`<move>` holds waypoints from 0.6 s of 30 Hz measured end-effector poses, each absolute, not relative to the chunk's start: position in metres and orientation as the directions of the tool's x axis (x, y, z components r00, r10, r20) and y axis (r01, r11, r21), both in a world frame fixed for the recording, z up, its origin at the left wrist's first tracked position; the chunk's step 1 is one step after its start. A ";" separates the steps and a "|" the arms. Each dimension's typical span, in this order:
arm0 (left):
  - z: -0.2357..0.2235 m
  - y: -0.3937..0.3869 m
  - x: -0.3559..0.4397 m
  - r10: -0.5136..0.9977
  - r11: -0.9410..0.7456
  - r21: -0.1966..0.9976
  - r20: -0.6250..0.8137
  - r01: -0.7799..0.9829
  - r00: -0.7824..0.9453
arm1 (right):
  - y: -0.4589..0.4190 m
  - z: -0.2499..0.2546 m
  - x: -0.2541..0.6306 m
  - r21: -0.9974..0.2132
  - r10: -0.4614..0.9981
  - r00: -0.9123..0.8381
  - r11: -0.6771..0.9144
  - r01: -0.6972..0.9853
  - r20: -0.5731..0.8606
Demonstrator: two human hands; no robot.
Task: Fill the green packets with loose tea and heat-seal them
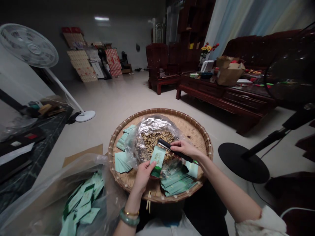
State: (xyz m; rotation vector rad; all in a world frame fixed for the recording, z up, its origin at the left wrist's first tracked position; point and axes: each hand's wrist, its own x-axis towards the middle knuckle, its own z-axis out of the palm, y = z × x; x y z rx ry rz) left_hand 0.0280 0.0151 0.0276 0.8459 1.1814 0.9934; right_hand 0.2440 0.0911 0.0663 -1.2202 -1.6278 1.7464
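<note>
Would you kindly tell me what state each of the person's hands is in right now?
Left hand: closed, holding a pale green packet.
Right hand: closed, holding a black clamp tool.

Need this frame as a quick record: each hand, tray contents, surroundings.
left hand: holds a pale green packet
right hand: grips a black handheld tool
under hands: round woven bamboo tray
on tray: foil-lined bag of dried crumbled leaves; stacks of pale green packets
beside tray: clear plastic bag of more packets
rest: white pedestal fan; dark wooden table
</note>
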 end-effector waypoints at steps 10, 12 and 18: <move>0.031 0.016 0.030 0.945 0.319 0.941 -0.307 -0.116 0.111 | 0.082 0.065 0.234 -0.947 0.832 -0.510 -0.057 0.316 -0.221; 0.030 0.016 0.028 0.945 0.317 0.942 -0.305 -0.109 0.116 | 0.083 0.065 0.235 -0.949 0.831 -0.510 -0.063 0.310 -0.222; 0.026 0.017 0.026 0.948 0.308 0.948 -0.299 -0.082 0.110 | 0.083 0.064 0.237 -0.943 0.834 -0.501 -0.065 0.325 -0.231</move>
